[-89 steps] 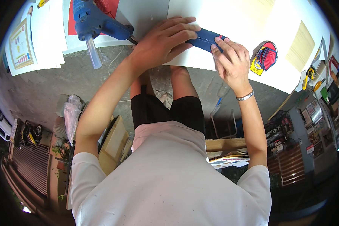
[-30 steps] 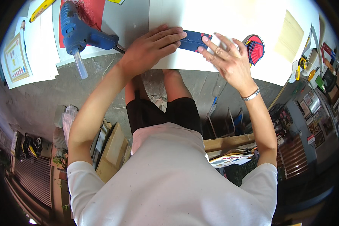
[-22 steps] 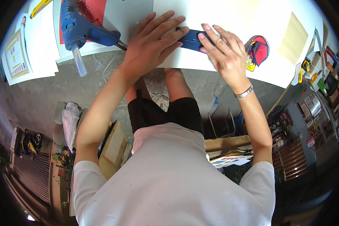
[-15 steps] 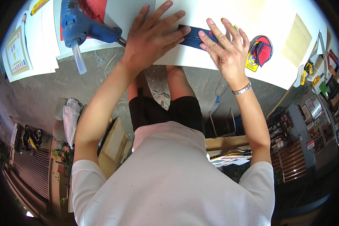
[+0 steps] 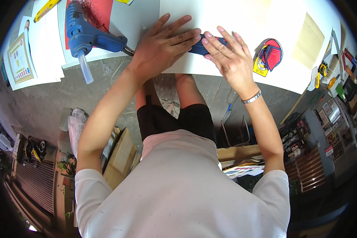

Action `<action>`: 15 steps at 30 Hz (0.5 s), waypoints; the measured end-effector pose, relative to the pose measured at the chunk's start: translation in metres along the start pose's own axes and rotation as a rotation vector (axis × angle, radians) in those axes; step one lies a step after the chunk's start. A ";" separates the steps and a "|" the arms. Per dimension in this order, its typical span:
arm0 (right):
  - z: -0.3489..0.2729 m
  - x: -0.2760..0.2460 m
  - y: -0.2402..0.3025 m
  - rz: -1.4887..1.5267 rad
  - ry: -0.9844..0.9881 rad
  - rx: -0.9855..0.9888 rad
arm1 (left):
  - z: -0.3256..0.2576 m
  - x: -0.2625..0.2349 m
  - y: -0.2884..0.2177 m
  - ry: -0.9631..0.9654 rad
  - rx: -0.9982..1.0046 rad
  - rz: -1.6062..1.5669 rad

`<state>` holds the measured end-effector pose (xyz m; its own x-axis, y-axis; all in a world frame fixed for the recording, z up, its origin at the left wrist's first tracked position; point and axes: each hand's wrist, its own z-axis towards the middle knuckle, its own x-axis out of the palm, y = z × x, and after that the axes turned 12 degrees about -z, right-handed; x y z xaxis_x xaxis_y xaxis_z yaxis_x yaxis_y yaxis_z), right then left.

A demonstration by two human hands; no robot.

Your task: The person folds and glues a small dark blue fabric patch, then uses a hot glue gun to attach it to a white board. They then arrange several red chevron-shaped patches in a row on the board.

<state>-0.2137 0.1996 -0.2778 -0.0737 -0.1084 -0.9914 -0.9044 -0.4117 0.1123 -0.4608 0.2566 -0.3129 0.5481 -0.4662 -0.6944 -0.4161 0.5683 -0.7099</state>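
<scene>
A dark blue flat strip [image 5: 197, 48] with small red marks lies on the white tabletop [image 5: 194, 65] near its front edge. Both hands rest over it, covering much of its surface. My left hand [image 5: 162, 43] lies with fingers spread, its fingertips at the strip's left part. My right hand [image 5: 231, 55] has its fingers stretched out flat across the strip's right part, touching it. To the right of that hand sits a red, blue and yellow patch-like piece [image 5: 269, 57].
A blue hot glue gun [image 5: 93, 39] with a clear glue stick lies at the left, over a red sheet [image 5: 101, 12]. Papers [image 5: 43, 59] and a yellow cutter [image 5: 46, 10] are farther left. Thin wood pieces [image 5: 308, 41], a tape measure [image 5: 323, 69] and other tools lie at the right.
My right hand has moved slightly left and closer to my left hand, covering more of the strip. The whole view has shifted a little, so the table sits lower.
</scene>
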 end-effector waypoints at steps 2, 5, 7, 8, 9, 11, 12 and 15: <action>-0.001 -0.001 -0.004 -0.048 0.021 -0.007 | -0.001 0.001 0.002 -0.006 0.009 0.038; -0.006 -0.004 -0.009 -0.069 0.000 0.050 | -0.002 0.003 0.002 -0.003 -0.004 0.056; -0.008 -0.003 -0.009 -0.080 -0.015 0.085 | -0.003 0.003 0.003 0.008 -0.015 0.066; -0.008 -0.002 -0.009 -0.079 -0.027 0.104 | -0.002 0.002 0.003 0.012 -0.017 0.075; -0.008 -0.003 -0.009 -0.085 -0.045 0.118 | -0.002 0.001 0.003 0.008 -0.010 0.083; -0.007 -0.004 -0.008 -0.044 -0.038 0.136 | 0.000 -0.002 0.002 0.019 -0.001 0.073; -0.007 -0.006 -0.008 -0.029 -0.043 0.138 | 0.002 -0.003 0.002 0.020 0.009 0.079; -0.008 -0.017 -0.010 0.128 -0.172 0.204 | 0.002 -0.007 -0.007 -0.023 -0.010 -0.010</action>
<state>-0.2000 0.1987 -0.2618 -0.2470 0.0147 -0.9689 -0.9476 -0.2125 0.2384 -0.4601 0.2573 -0.3025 0.5690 -0.4558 -0.6844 -0.4174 0.5570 -0.7180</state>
